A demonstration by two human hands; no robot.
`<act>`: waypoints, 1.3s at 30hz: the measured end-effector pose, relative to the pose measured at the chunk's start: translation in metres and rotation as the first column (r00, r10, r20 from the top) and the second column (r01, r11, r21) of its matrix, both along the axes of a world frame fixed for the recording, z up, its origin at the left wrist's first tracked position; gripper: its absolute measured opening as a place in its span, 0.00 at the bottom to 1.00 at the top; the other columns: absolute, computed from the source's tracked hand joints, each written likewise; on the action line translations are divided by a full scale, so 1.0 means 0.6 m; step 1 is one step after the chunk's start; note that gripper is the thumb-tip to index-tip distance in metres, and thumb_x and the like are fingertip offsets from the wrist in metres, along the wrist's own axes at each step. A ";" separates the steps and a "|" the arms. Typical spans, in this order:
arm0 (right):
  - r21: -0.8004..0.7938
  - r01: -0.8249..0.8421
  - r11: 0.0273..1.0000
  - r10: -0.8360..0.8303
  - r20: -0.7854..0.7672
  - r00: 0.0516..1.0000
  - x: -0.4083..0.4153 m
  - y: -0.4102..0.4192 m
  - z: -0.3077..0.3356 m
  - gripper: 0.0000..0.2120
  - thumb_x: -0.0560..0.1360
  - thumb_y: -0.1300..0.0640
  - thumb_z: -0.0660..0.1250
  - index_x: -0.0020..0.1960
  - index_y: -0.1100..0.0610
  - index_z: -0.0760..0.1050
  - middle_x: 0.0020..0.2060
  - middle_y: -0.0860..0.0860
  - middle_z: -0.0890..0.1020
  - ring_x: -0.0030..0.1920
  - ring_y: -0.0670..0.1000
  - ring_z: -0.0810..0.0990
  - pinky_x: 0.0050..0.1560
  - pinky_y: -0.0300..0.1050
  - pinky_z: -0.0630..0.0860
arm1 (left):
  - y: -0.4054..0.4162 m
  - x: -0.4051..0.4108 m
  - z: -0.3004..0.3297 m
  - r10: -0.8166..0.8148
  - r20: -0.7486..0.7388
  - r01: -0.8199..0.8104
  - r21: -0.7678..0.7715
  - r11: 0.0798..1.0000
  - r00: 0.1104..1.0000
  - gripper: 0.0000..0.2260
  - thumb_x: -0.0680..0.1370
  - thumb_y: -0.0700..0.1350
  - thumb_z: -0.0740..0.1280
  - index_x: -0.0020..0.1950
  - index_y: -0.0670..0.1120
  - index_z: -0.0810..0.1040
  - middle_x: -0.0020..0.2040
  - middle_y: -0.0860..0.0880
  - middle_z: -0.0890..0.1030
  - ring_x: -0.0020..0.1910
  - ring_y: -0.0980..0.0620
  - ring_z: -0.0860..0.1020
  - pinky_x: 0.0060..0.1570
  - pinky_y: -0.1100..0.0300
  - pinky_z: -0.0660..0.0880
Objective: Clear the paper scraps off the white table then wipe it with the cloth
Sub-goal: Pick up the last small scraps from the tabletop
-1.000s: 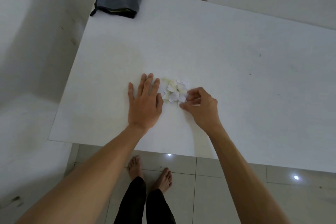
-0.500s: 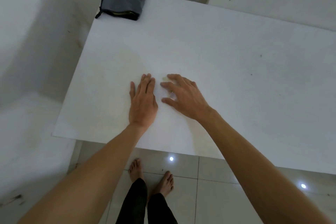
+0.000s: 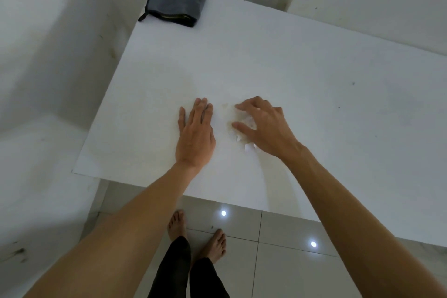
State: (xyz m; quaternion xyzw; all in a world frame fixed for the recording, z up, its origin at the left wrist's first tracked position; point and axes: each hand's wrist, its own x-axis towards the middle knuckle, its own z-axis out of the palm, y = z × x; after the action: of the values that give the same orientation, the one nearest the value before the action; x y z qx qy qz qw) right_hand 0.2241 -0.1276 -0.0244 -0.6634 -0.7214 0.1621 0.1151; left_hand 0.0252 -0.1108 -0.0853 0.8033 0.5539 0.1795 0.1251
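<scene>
Head camera, looking down on the white table — what has changed in the last second?

— A second ago the paper scraps lay in an open little heap between the hands, the right fingertips picking at its edge. Half a second ago the right hand had come down over the heap. Now it is arched over it, fingers spread and curled, and has slid a little away from the left.

— And the left hand?

— The left hand has stayed put, flat on the table, fingers together, holding nothing.

— What does that mean for the job?

— It looks as if the scraps are being raked into one handful; clearing is under way, not finished. Wiping has not begun.

— Where are the scraps relative to the hands?

— Mostly under the right palm and fingers, with a few pale bits showing by the thumb and at the heel of the hand. They lie just beside the left hand, apart from it. Whether the right hand truly grips any, I cannot tell.

— The cloth?

— A folded grey cloth sits at the far left corner, well apart from both hands.
</scene>
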 end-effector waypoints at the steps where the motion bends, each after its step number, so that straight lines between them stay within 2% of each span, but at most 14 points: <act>1: -0.007 -0.053 0.999 0.053 0.056 0.997 -0.012 0.001 -0.007 0.22 0.79 0.40 0.66 0.69 0.49 0.76 0.67 0.47 0.76 0.64 0.51 0.77 0.63 0.51 0.67 | -0.001 0.000 0.001 0.000 0.006 0.000 -0.005 1.000 1.000 0.24 0.78 0.38 0.53 0.75 0.40 0.67 0.77 0.42 0.66 0.79 0.45 0.59 0.77 0.39 0.52; 5: 0.187 -0.261 0.947 0.215 0.234 0.948 -0.015 -0.042 -0.032 0.10 0.81 0.51 0.68 0.59 0.53 0.82 0.64 0.50 0.81 0.59 0.52 0.82 0.66 0.57 0.71 | -0.001 0.002 0.002 0.008 0.004 -0.008 -0.012 1.000 1.000 0.24 0.79 0.38 0.55 0.75 0.40 0.67 0.77 0.43 0.66 0.79 0.46 0.59 0.77 0.39 0.52; 8: 0.280 -0.200 0.939 0.150 0.189 0.970 0.013 -0.077 -0.024 0.05 0.78 0.54 0.71 0.52 0.52 0.84 0.65 0.49 0.80 0.63 0.50 0.80 0.69 0.56 0.67 | -0.001 0.003 0.003 0.017 -0.010 -0.017 -0.016 1.000 1.000 0.24 0.79 0.39 0.55 0.75 0.40 0.67 0.77 0.43 0.66 0.79 0.46 0.59 0.77 0.39 0.53; 11: 0.209 0.045 0.977 -0.057 0.049 0.997 0.035 -0.085 -0.004 0.24 0.74 0.41 0.74 0.66 0.49 0.77 0.70 0.49 0.72 0.65 0.50 0.75 0.65 0.53 0.68 | -0.001 0.004 0.003 0.013 -0.037 -0.013 -0.018 1.000 0.999 0.24 0.78 0.39 0.55 0.76 0.40 0.67 0.77 0.43 0.66 0.79 0.46 0.59 0.77 0.39 0.54; 13: 0.065 0.118 0.991 -0.122 0.060 0.991 0.040 -0.076 0.005 0.42 0.69 0.29 0.71 0.76 0.48 0.67 0.74 0.50 0.67 0.68 0.52 0.72 0.63 0.53 0.69 | -0.001 0.004 0.003 0.008 -0.052 -0.009 -0.015 1.000 0.999 0.24 0.79 0.39 0.55 0.76 0.40 0.66 0.77 0.43 0.66 0.79 0.46 0.59 0.77 0.39 0.54; 15: -0.063 0.105 0.992 -0.096 0.131 0.987 0.038 -0.064 0.007 0.50 0.66 0.22 0.66 0.80 0.45 0.58 0.77 0.51 0.62 0.71 0.54 0.69 0.64 0.54 0.70 | 0.000 0.004 0.003 0.006 -0.054 -0.007 -0.016 1.000 0.999 0.24 0.79 0.39 0.55 0.76 0.40 0.66 0.78 0.43 0.65 0.79 0.46 0.59 0.77 0.39 0.53; 18: -0.112 -0.033 0.993 0.063 0.274 0.960 0.019 -0.055 -0.006 0.43 0.73 0.26 0.62 0.82 0.43 0.56 0.79 0.54 0.60 0.73 0.57 0.69 0.65 0.56 0.73 | -0.002 0.002 0.005 0.015 -0.045 -0.016 -0.026 1.000 0.999 0.24 0.79 0.39 0.55 0.76 0.41 0.65 0.78 0.43 0.65 0.80 0.46 0.58 0.78 0.40 0.53; 21: 0.026 -0.123 0.992 0.109 0.317 0.942 0.006 -0.066 -0.031 0.27 0.80 0.41 0.65 0.76 0.51 0.69 0.73 0.56 0.71 0.65 0.59 0.76 0.54 0.57 0.80 | -0.001 0.004 0.004 0.009 -0.043 -0.010 -0.036 0.999 0.999 0.24 0.79 0.40 0.53 0.76 0.40 0.65 0.78 0.43 0.64 0.80 0.46 0.57 0.78 0.40 0.52; 25: 0.197 -0.178 0.964 0.128 0.242 0.962 0.011 -0.083 -0.047 0.15 0.77 0.64 0.72 0.63 0.60 0.79 0.59 0.58 0.79 0.51 0.58 0.80 0.36 0.53 0.82 | 0.001 0.005 0.003 0.013 -0.042 -0.014 -0.028 1.000 0.999 0.23 0.80 0.39 0.55 0.76 0.41 0.65 0.78 0.43 0.65 0.80 0.46 0.58 0.78 0.40 0.52; 27: 0.157 -0.138 0.978 0.114 0.150 0.982 0.013 -0.082 -0.044 0.14 0.75 0.68 0.72 0.60 0.60 0.79 0.56 0.55 0.79 0.49 0.55 0.80 0.37 0.51 0.82 | 0.000 0.004 0.002 0.011 -0.042 -0.012 -0.027 1.000 0.999 0.23 0.79 0.39 0.54 0.76 0.41 0.65 0.78 0.43 0.65 0.80 0.46 0.58 0.78 0.40 0.52; 30: 0.061 0.140 0.988 -0.124 -0.215 0.969 0.014 -0.068 -0.022 0.09 0.78 0.65 0.68 0.56 0.58 0.83 0.51 0.49 0.81 0.43 0.49 0.82 0.43 0.41 0.79 | 0.001 0.004 0.003 0.011 -0.048 -0.012 -0.027 1.000 0.999 0.24 0.79 0.40 0.53 0.76 0.41 0.65 0.78 0.43 0.65 0.79 0.46 0.58 0.78 0.40 0.52; 33: -0.064 0.376 0.924 -0.361 -0.466 0.808 0.027 -0.056 0.011 0.07 0.77 0.62 0.71 0.52 0.53 0.85 0.47 0.46 0.86 0.46 0.46 0.84 0.47 0.37 0.79 | 0.001 0.004 0.001 0.010 -0.054 -0.012 -0.026 1.000 0.998 0.24 0.79 0.40 0.52 0.76 0.41 0.65 0.78 0.44 0.64 0.79 0.47 0.58 0.78 0.40 0.52; 36: -0.243 0.432 0.868 -0.485 -0.595 0.640 0.042 -0.062 0.033 0.05 0.79 0.57 0.71 0.53 0.50 0.84 0.48 0.43 0.86 0.48 0.45 0.85 0.50 0.39 0.81 | 0.001 0.004 -0.001 0.006 -0.050 -0.008 -0.029 1.000 0.999 0.24 0.79 0.39 0.53 0.76 0.41 0.65 0.78 0.44 0.64 0.80 0.47 0.57 0.78 0.40 0.52; 39: -0.261 0.421 0.869 -0.488 -0.595 0.638 0.045 -0.077 0.031 0.05 0.80 0.55 0.70 0.55 0.49 0.83 0.47 0.44 0.86 0.47 0.45 0.85 0.48 0.39 0.80 | 0.001 0.003 0.001 0.010 -0.046 -0.011 -0.025 1.000 0.999 0.24 0.79 0.40 0.52 0.76 0.41 0.65 0.78 0.44 0.64 0.79 0.46 0.58 0.78 0.40 0.52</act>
State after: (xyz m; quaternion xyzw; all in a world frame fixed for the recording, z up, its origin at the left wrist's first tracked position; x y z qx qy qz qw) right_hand 0.2510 -0.1740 -0.0055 -0.7309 -0.4378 0.3805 0.3595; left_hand 0.0270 -0.1101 -0.0849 0.8025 0.5633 0.1545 0.1216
